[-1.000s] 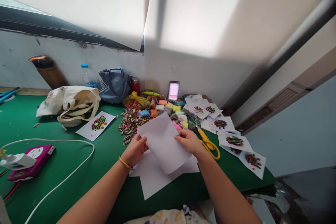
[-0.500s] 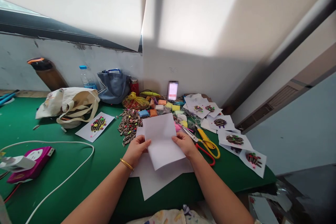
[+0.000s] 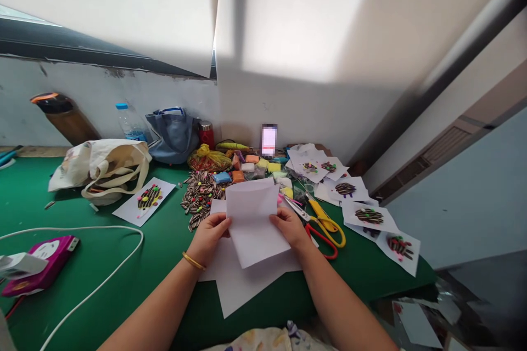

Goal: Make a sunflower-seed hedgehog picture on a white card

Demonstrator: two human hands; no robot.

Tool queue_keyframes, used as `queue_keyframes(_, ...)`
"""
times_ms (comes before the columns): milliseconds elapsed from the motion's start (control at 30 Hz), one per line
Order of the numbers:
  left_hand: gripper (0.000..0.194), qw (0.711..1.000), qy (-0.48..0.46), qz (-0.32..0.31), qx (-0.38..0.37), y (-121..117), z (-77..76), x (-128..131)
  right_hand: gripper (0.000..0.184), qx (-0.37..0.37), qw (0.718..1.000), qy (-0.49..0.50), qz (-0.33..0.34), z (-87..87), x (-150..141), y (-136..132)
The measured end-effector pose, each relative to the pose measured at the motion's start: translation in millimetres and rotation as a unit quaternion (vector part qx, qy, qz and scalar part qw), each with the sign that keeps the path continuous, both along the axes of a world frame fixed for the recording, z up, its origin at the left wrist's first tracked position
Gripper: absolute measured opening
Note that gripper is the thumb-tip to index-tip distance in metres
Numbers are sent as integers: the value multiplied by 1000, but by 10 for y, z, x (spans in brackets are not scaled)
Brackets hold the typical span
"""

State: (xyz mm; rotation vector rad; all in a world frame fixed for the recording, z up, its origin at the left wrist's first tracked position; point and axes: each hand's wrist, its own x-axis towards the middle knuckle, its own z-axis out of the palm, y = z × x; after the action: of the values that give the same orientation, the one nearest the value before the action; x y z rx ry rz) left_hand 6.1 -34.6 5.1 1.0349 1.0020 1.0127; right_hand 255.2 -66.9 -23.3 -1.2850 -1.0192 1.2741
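A sheet of white paper point(image 3: 257, 236) with a crease across its upper part is held up in front of me. My left hand point(image 3: 212, 233) pinches its left edge, thumb on the near face. At the opposite edge my right hand point(image 3: 290, 226) grips it the same way. Beneath lie more white sheets point(image 3: 239, 290) on the green table. Just beyond the left hand is a heap of striped sunflower seeds point(image 3: 200, 197) mixed with small coloured balls. Scissors point(image 3: 325, 230) with red and yellow handles and a yellow utility knife point(image 3: 321, 215) rest beside my right hand.
Seed-decorated cards point(image 3: 368, 216) overlap along the right edge; another card point(image 3: 144, 201) lies left. Coloured clay packs point(image 3: 237, 176) and a lit phone point(image 3: 269, 140) are at the back. A cloth bag point(image 3: 115, 162), blue bag point(image 3: 173, 137), purple power strip point(image 3: 41, 263) and white cable point(image 3: 102, 279) occupy the left.
The paper's upper part tilts a little differently, with its fold showing more clearly. Both hands keep their hold. The view has shifted slightly.
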Motion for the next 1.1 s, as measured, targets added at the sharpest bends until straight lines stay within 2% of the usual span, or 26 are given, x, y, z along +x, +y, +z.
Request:
queue_keyframes(233,45,998,-49,-19,28,18,-21,-17,33,23,999,-28,16,-3,-58,-41)
queue_keyframes(433,41,997,1,64,44,95,-107,-38,31,24,999,-37,28,34,-107,-45)
queue_keyframes(633,35,996,6,73,42,137,-199,-72,29,37,998,-48,16,52,-110,-39)
queue_keyframes(933,41,996,25,37,75,150,-45,-140,28,18,999,-26,31,11,-82,-34)
queue_keyframes(1100,35,993,31,75,86,188,-59,-173,26,12,998,-48,35,57,-120,-41)
